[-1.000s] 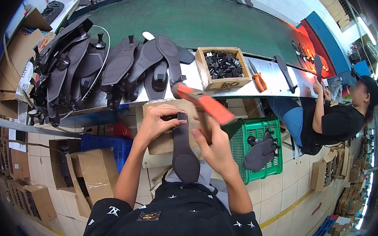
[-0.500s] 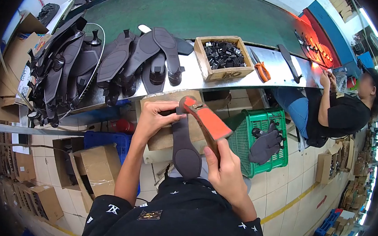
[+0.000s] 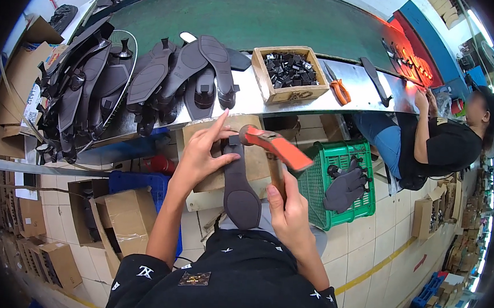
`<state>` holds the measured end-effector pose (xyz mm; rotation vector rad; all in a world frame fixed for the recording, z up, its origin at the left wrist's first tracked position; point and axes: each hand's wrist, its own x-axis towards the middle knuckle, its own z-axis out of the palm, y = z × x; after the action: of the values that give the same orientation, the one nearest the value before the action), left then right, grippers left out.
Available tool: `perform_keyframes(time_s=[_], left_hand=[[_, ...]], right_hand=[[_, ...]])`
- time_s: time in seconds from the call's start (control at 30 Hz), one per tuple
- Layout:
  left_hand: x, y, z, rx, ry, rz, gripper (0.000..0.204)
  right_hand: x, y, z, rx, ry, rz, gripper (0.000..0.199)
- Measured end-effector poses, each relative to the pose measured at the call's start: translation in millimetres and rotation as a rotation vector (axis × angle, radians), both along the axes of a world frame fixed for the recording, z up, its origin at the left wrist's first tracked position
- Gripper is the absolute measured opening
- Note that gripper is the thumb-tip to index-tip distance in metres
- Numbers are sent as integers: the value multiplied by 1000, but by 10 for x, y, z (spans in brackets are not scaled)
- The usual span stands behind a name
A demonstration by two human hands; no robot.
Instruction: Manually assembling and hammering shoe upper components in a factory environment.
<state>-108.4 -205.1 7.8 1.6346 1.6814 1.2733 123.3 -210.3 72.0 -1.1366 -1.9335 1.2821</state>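
Note:
My right hand (image 3: pixel 291 214) is wrapped round the wooden handle of a hammer (image 3: pixel 279 147) with a red-orange head. The hammer's round face is at the heel end of a dark shoe sole (image 3: pixel 242 206), just beside a small black heel tip (image 3: pixel 235 140). The sole lies bottom up, its toe end toward me and its heel end over a wooden board (image 3: pixel 202 176). My left hand (image 3: pixel 201 153) is beside the heel with fingers spread. Its index finger points up and away, and its thumb lies against the sole's edge. The hammer hides part of the heel.
Heeled soles (image 3: pixel 181 72) are piled on the metal bench at left. A wooden box (image 3: pixel 297 94) of small black pieces and orange-handled pliers (image 3: pixel 340 92) stand farther right. A green crate (image 3: pixel 328 217) holds more soles. Another person (image 3: pixel 448 142) sits at right by a glowing heater (image 3: pixel 416 65).
My left fingers have spread from a pinch at the heel, the index finger lifting away. The hammer has shifted slightly right, its head tilting lower, and the heel tip now shows.

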Motion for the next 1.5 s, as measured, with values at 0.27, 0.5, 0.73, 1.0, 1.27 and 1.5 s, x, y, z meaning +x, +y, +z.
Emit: perform_keyframes(time_s=[0.27, 0.5, 0.73, 1.0, 1.27, 1.5], left_hand=[[-63, -40, -29, 45, 255, 109, 70], [-58, -7, -3, 81, -69, -36, 27], [-95, -25, -70, 47, -117, -65, 30], [-84, -5, -79, 52, -155, -74, 28], [-26, -51, -84, 71, -117, 7, 26], [37, -53, -66, 106, -100, 59, 25]], right_hand=[[-182, -93, -408, -111, 240, -13, 31], [-692, 193, -942, -120, 533, -169, 31], [-708, 139, -876, 35, 315, -166, 25], [-698, 157, -854, 49, 310, -140, 24], [-695, 137, -887, 65, 305, -124, 26], [-695, 146, -921, 108, 309, -131, 23]])
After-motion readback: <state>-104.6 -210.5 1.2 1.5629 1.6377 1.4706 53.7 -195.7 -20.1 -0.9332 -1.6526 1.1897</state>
